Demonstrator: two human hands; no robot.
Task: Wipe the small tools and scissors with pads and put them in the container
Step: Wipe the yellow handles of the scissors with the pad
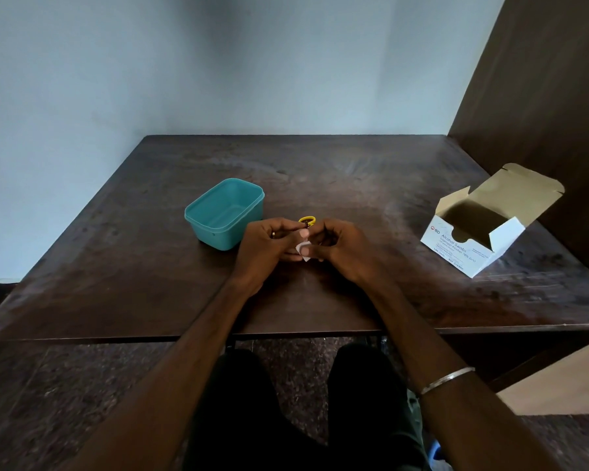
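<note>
- Head view, from the left: open teal plastic container on dark wooden table, just beside left hand.
- Left hand pinched shut on small yellow-handled scissors; handle loop pointing away, long axis running toward the body, blades hidden.
- Right hand curled closed around white pad, touching the scissors.
- Far right: open white alcohol-swab carton, well apart.

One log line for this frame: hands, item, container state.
left hand: holds yellow-handled scissors | right hand: holds white pad | teal plastic container: open, appears empty | step: wiping
</note>
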